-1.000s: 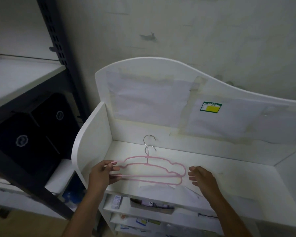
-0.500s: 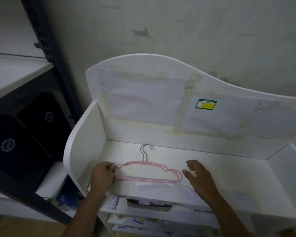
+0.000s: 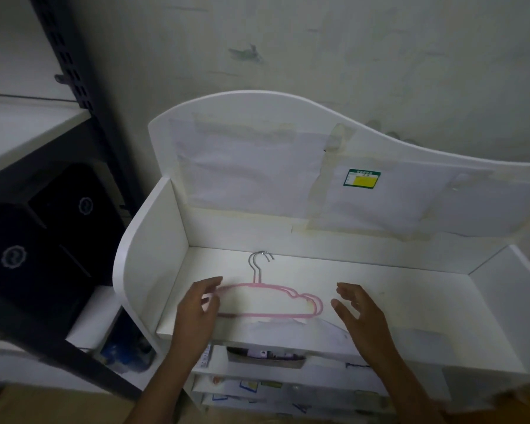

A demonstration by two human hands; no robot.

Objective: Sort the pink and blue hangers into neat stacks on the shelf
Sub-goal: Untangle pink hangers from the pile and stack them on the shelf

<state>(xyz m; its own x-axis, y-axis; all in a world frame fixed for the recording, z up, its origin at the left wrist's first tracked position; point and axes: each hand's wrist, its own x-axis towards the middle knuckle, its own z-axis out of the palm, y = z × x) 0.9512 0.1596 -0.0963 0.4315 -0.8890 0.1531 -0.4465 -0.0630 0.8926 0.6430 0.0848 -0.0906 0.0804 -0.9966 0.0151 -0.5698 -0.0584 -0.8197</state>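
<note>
Two hangers (image 3: 270, 301) stacked flat on the shelf (image 3: 395, 289) (hooks toward the back panel), left of centre; rack (image 3: 62, 56) standing left of the shelf.

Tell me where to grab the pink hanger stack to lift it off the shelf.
Pinch the pink hangers by their straight bottom bar, coming from the shelf's open front edge. They lie flat, hooks toward the back panel, so that bar is nearest, and gripping mid-bar should keep both together.

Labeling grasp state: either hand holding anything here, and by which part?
Nothing held. Left hand open over the pink hangers' left end; right hand open, apart from them.
</note>
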